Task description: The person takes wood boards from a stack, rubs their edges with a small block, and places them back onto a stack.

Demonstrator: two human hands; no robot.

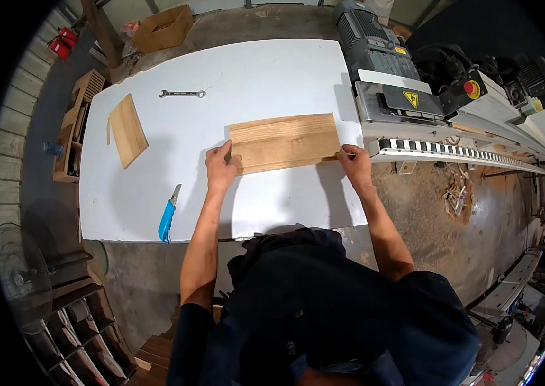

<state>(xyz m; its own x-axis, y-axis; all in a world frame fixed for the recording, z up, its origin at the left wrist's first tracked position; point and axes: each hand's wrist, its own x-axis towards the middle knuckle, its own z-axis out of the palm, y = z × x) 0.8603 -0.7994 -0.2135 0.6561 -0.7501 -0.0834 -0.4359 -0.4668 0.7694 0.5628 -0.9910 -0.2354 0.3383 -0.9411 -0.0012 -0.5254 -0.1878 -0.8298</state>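
Observation:
A flat rectangular wooden board (285,143) with visible grain lies between my hands, above or on the white tabletop (272,77); whether it rests there I cannot tell. My left hand (221,168) grips its left end, thumb and fingers at the edge. At the opposite end, my right hand (356,164) pinches the near right corner. To the left of my left forearm lies a blue-handled utility knife (168,215) with its blade out. Farther off is a metal combination wrench (182,94). Another wooden board (129,132) lies at the table's left, a thin wood strip (108,131) beside it.
Along the table's right side stands a machine with a grey motor (375,42), a toothed white rail (465,152) and a red emergency button (472,89). A cardboard box (163,29) sits behind the table. Left are a wooden crate (70,145) and a fan (21,276).

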